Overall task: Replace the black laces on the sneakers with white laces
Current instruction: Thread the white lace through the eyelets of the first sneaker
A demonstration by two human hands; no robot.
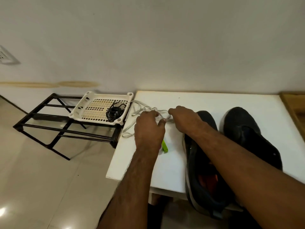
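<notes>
Two black sneakers stand side by side on the white table (206,100), toes pointing away from me: the left sneaker (204,176) lies partly under my right forearm, the right sneaker (247,134) is beside it. A tangle of white laces (140,108) lies at the table's far left corner, trailing over the edge. My left hand (148,128) and my right hand (183,119) both pinch strands of the white laces. The black laces (114,112) sit bundled in a white perforated tray (92,109).
The tray rests on a black metal rack (54,128) left of the table, above a tiled floor. A small green object (164,146) lies on the table under my left wrist. A wooden edge (293,104) shows at the far right.
</notes>
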